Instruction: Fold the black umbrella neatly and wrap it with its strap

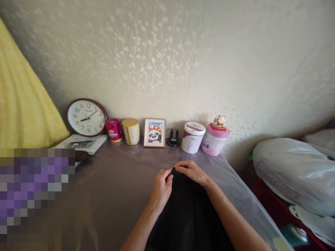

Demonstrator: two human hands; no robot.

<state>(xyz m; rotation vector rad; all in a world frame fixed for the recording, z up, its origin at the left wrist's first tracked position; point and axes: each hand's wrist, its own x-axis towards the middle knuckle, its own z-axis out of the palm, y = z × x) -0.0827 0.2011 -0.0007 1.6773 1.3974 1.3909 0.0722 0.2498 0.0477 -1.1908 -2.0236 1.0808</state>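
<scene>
Black cloth (192, 216) hangs from both hands toward the near edge of the table and fills the space between the forearms. My left hand (163, 184) pinches its upper edge between thumb and fingers. Close beside it, my right hand (191, 171) also has its fingertips closed on the same edge, from the right and slightly above. The fingertips nearly meet. Whether anything small sits between them is too fine to make out. What kind of garment or piece the cloth is cannot be seen.
Along the wall stand a round clock (86, 116), a pink can (113, 130), a yellow-lidded tin (131, 131), a framed panda picture (154, 132), a black device (173, 137), a white-purple tub (193, 137) and a pink tub (215, 139). White bags (295, 170) lie right. A yellow curtain (23, 94) hangs left.
</scene>
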